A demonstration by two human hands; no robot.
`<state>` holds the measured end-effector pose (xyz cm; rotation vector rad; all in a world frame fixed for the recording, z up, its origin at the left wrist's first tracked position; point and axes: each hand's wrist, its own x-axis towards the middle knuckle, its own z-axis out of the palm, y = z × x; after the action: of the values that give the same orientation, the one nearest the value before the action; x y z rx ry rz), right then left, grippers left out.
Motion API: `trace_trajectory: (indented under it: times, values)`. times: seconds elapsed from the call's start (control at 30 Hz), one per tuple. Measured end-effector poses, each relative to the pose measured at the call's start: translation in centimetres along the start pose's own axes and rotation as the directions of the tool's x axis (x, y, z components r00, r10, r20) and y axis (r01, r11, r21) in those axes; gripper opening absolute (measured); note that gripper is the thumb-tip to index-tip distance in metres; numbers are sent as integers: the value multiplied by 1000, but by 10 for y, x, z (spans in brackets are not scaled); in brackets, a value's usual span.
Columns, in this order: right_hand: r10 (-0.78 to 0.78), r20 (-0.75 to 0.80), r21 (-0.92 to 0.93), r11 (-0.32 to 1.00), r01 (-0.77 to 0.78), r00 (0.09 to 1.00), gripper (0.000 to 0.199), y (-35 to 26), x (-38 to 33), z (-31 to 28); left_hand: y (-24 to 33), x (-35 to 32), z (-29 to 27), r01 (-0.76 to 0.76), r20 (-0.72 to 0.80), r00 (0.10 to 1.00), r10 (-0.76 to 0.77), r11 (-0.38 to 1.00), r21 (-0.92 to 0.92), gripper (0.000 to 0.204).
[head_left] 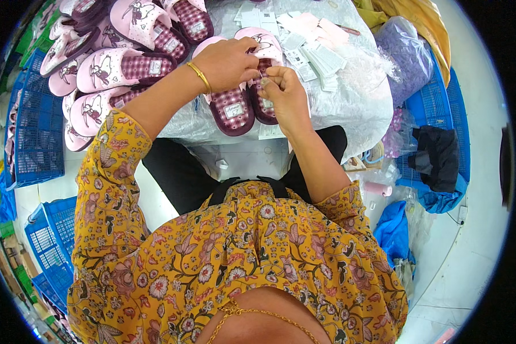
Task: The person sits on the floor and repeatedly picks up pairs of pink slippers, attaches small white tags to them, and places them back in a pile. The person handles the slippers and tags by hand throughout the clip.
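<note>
A pair of pink slippers with plaid insoles lies in front of me on the plastic-covered table, toes pointing away. My left hand (226,66) reaches over the left slipper (233,112) to the upper of the right slipper (265,41). Its fingers are pinched together near that slipper's opening. Just to the right, my right hand (285,94) has thumb and forefinger pressed together over the same slipper's insole. Something thin and pale seems to run between the two sets of fingertips, too small to name.
More pink slippers (106,69) are heaped at the table's left. Paper tags (321,60) and a dark slim tool (348,30) lie on the plastic sheeting (350,106) to the right. Blue crates (37,120) stand at the left, with a plastic-wrapped purple bundle (404,60) at the right.
</note>
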<state>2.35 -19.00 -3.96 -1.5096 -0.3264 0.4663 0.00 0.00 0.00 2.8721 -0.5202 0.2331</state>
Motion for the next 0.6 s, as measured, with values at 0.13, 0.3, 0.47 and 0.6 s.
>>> trace_trajectory:
  times: [0.13,0.3,0.47,0.6]
  values:
    - [-35,-34,-168,985,29,999,27,-7,-5,4,-1,-4,21,45,-201,979,-40,999,19,15]
    - [-194,-18,-449,878,165,981,25,-3,0,8,-13,-6,26,25,-205,977,-64,982,-187,10]
    - [-192,53,-600,779,185,980,25,-1,-2,7,-13,-10,33,35,-165,983,-76,970,-239,16]
    - [-198,76,-602,772,203,977,25,-1,-1,5,-13,-9,35,42,-158,984,-83,968,-248,15]
